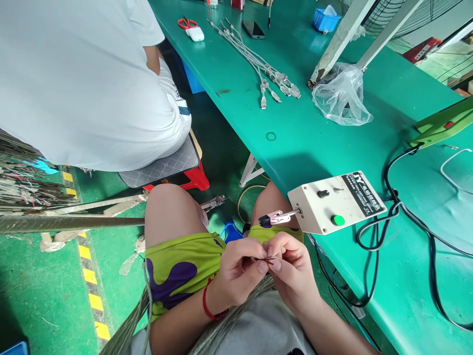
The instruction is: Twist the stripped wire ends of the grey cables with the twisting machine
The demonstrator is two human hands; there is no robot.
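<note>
Above my lap, my left hand (240, 271) and my right hand (293, 268) meet fingertip to fingertip. Each pinches the thin coloured wires (271, 259) at a cable's end; red and green strands show, and the rest is hidden by the fingers. A red bracelet circles my left wrist. Across my lap, under the forearms, lies a bundle of grey cables (231, 318). Just beyond my hands, a beige control box (314, 209) with a green button sits at the table's edge, its clip (273, 218) pointing toward my knees. Nothing is in the clip.
On the green table (240, 113) lie several USB cables (271, 74), a phone (253, 29), red-handled scissors (187, 23) and a plastic bag (343, 96). Black cords (388, 217) loop right of the box. A person in white (92, 84) sits on a stool at left.
</note>
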